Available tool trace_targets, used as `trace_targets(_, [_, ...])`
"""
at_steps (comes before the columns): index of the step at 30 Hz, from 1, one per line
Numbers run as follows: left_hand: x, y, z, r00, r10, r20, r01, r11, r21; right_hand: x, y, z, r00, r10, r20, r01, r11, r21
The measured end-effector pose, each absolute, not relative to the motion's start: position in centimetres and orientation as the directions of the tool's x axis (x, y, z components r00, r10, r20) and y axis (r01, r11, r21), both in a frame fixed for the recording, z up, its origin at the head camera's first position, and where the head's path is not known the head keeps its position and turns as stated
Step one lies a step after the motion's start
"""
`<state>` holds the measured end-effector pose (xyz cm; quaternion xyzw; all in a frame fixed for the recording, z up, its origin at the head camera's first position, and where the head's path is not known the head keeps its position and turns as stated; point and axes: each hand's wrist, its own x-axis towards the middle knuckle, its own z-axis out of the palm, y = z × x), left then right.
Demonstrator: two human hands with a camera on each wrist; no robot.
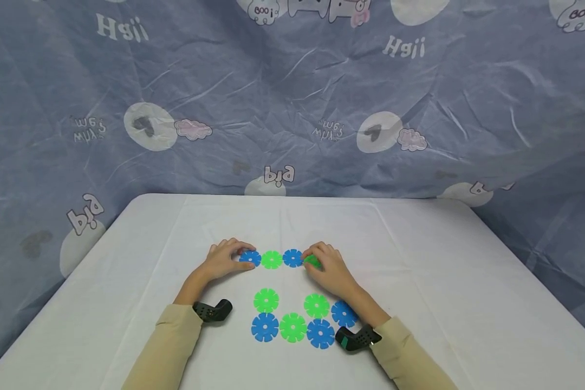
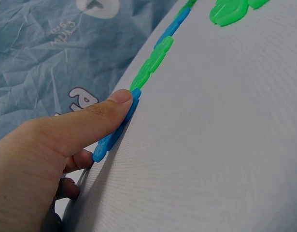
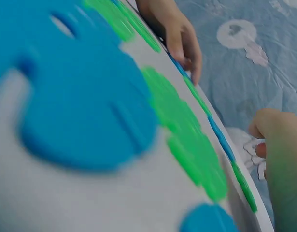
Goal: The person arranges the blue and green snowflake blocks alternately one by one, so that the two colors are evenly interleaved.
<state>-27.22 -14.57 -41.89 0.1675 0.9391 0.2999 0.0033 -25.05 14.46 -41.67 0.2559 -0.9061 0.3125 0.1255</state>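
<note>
A row of four flat notched discs lies across the table: a blue disc (image 1: 251, 258) at the left end, a green one (image 1: 272, 260), another blue one (image 1: 293, 258) and a green disc (image 1: 313, 261) at the right end. My left hand (image 1: 224, 260) grips the left-end blue disc, thumb at its near edge, fingers at the far edge; in the left wrist view the thumb presses that blue disc (image 2: 120, 126). My right hand (image 1: 332, 271) curls its thumb and fingers round the right-end green disc, partly covering it. Neighbouring discs look edge to edge.
Nearer the front lie more loose discs: green ones (image 1: 266, 300) (image 1: 317, 306) (image 1: 293, 327) and blue ones (image 1: 265, 327) (image 1: 320, 333) (image 1: 344, 314), the last partly beneath the right forearm's line. A patterned cloth (image 1: 292, 108) hangs behind the white table (image 1: 400, 233).
</note>
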Motion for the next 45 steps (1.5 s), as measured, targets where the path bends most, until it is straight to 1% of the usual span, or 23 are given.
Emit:
trace_targets(4, [-27.1, -14.5, -42.2, -0.942, 0.323, 0.084, 0.313, 0.767, 0.560, -23.4, 13.4, -41.8, -0.789, -0.469, 0.397, -0.614, 0.637, -0.466])
trace_targets(10, [-27.1, -14.5, -41.9, -0.945, 0.311, 0.096, 0.310, 0.766, 0.563, -20.6, 11.5, -41.2, -0.700, -0.621, 0.352, -0.713, 0.578, -0.398])
trace_targets(16, [-27.1, -14.4, -41.7, -0.947, 0.305, 0.099, 0.308, 0.775, 0.551, -18.2, 9.9, -40.9, -0.599, -0.775, 0.200, -0.774, 0.497, -0.393])
trace_targets(19, [-27.1, -14.3, -41.7, -0.949, 0.302, 0.086, 0.298, 0.780, 0.550, -17.6, 9.6, -41.0, -0.571, -0.811, 0.124, -0.782, 0.493, -0.381])
trace_targets(22, [-27.1, -14.2, -41.8, -0.952, 0.297, 0.079, 0.290, 0.786, 0.546, -17.4, 9.6, -40.9, -0.567, -0.819, 0.085, -0.785, 0.507, -0.357])
trace_targets(25, [-27.2, -14.2, -41.7, -0.954, 0.289, 0.084, 0.288, 0.791, 0.540, -17.5, 9.5, -41.0, -0.570, -0.819, 0.073, -0.786, 0.516, -0.340])
trace_targets(29, [-27.3, -14.3, -41.6, -0.955, 0.285, 0.084, 0.285, 0.795, 0.535, -17.7, 9.4, -41.0, -0.578, -0.815, 0.050, -0.771, 0.525, -0.360])
trace_targets(36, [-27.4, -14.3, -41.8, -0.956, 0.282, 0.077, 0.277, 0.793, 0.542, -17.6, 9.2, -40.6, -0.635, -0.772, 0.021, -0.678, 0.545, -0.493])
trace_targets(40, [-27.6, -14.3, -41.9, -0.957, 0.282, 0.074, 0.276, 0.796, 0.538, -17.5, 9.2, -40.5, -0.658, -0.753, -0.015, -0.611, 0.546, -0.573])
trace_targets(45, [-27.5, -14.4, -41.9, -0.955, 0.285, 0.081, 0.283, 0.795, 0.536, -17.7, 9.4, -40.3, -0.651, -0.758, -0.033, -0.542, 0.495, -0.679])
